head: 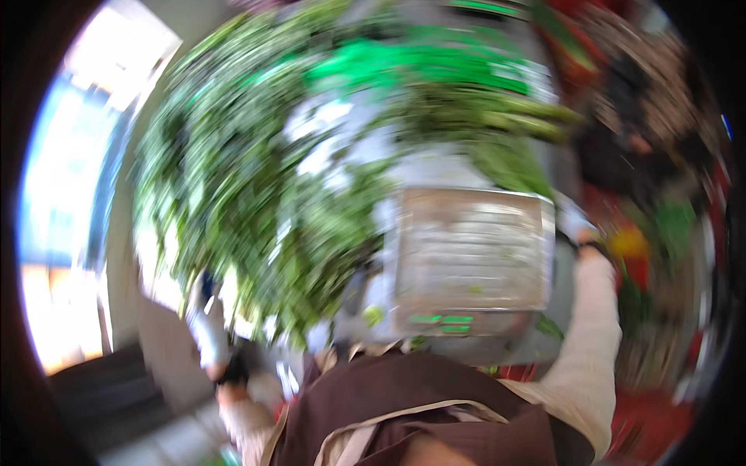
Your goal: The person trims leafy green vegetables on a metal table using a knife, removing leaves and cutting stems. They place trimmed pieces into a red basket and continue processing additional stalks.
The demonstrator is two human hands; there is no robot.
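Note:
Strong motion blur covers the whole view. My left hand, in a white glove with a dark band at the wrist, is at the lower left edge of a large heap of leafy green vegetables. Something dark blue shows by its fingers; whether they grip it is unclear. A digital weighing scale stands in front of me, its ribbed metal pan bare but for leaf scraps and its green digits lit. Just right of the pan is my right hand, also white-gloved, close to a bunch of greens. Its fingers are smeared by blur.
Bright green plastic packaging lies at the far side of the grey table. Another bunch with thick stems points right, over the table edge. Red crates and a dark-clothed person appear on the right. A wall runs along the left.

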